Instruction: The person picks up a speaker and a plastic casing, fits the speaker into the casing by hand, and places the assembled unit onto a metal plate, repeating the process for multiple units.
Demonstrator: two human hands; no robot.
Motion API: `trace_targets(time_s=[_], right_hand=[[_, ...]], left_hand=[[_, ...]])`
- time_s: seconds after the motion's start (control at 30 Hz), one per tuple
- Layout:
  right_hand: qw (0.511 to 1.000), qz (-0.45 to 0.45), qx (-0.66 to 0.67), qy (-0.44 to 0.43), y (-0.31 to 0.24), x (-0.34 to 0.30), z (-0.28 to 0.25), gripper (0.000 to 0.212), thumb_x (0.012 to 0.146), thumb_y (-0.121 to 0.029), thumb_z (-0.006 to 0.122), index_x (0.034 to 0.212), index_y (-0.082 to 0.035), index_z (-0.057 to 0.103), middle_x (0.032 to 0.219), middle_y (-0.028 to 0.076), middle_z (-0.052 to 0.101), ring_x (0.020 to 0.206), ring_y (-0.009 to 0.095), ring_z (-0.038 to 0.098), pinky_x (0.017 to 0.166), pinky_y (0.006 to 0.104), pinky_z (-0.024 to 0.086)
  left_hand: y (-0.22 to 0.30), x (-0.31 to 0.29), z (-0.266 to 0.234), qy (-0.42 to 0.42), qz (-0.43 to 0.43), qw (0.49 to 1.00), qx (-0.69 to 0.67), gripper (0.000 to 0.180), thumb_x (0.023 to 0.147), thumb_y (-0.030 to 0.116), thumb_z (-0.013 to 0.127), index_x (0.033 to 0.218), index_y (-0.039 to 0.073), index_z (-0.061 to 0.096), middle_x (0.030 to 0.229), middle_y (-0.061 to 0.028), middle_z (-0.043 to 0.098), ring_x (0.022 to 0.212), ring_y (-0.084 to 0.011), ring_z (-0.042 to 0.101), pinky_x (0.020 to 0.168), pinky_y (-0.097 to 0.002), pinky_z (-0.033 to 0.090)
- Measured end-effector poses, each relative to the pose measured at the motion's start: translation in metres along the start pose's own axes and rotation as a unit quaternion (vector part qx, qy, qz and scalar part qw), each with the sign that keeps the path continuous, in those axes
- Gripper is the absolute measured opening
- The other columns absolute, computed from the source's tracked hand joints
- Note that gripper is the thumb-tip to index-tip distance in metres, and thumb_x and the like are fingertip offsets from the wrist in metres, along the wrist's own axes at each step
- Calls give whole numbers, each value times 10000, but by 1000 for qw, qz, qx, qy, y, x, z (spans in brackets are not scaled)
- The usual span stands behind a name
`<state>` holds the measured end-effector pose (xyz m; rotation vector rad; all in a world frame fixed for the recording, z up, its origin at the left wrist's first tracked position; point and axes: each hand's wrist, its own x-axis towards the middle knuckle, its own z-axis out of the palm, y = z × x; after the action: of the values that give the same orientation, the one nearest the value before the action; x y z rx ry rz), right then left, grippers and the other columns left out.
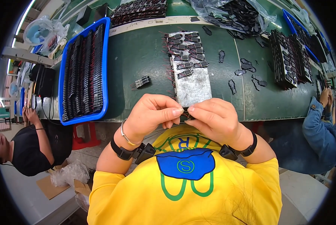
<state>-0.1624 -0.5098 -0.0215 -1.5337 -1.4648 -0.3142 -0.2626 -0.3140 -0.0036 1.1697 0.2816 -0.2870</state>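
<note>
My left hand (pixel 153 112) and my right hand (pixel 215 117) meet at the near edge of the table, fingertips pinched around a small dark part (pixel 185 113). Fingers cover most of that part, so its kind cannot be made out. Just beyond them lies a silver-grey metal block (pixel 193 90). Its far half carries several small black rectangular parts (pixel 185 56) with thin dark red wires hanging off the left side. On the green table, left of the block, sits a small cluster of similar black parts (pixel 141 81).
A blue tray (pixel 107 71) with rows of black wired parts stands left. Flat black pieces (pixel 245 65) lie scattered right, below a clear plastic bag (pixel 232 17) of them. More loaded blocks (pixel 288 60) stand far right. Co-workers (pixel 36 146) sit on both sides.
</note>
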Motion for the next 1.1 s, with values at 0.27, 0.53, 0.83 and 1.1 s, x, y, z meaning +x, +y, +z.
trace_targets(time_s=[0.27, 0.53, 0.83, 1.1], right_hand=[[995, 99, 14, -9, 2, -8, -13, 400, 651, -95, 817, 980, 12, 617, 871, 149, 646, 678, 268, 618, 585, 315, 496], [977, 181, -108, 14, 11, -23, -44, 315, 691, -43, 772, 964, 11, 625, 843, 120, 628, 649, 210, 585, 589, 283, 474], [914, 376, -147, -40, 33, -40, -78, 226, 751, -70, 723, 942, 10, 633, 787, 82, 606, 643, 185, 581, 589, 278, 468], [894, 330, -255, -165, 55, -15, -70, 243, 762, -176, 720, 896, 5, 629, 798, 113, 615, 653, 258, 602, 623, 343, 495]], left_hand=[[-1, 5, -2, 43, -3, 999, 12, 121, 869, 104, 655, 899, -12, 671, 708, -62, 665, 552, -74, 591, 481, -176, 451], [-1, 4, 0, 79, 6, 996, 37, 130, 858, 93, 660, 898, -30, 666, 701, -83, 661, 539, -92, 589, 476, -191, 462], [-9, 1, -12, 72, 32, 997, -9, 121, 861, 74, 650, 903, -40, 660, 713, -105, 664, 533, -115, 592, 473, -220, 481], [-10, -2, -13, 56, 50, 997, 0, 112, 862, 65, 652, 914, -33, 670, 722, -93, 669, 555, -105, 596, 509, -212, 491]])
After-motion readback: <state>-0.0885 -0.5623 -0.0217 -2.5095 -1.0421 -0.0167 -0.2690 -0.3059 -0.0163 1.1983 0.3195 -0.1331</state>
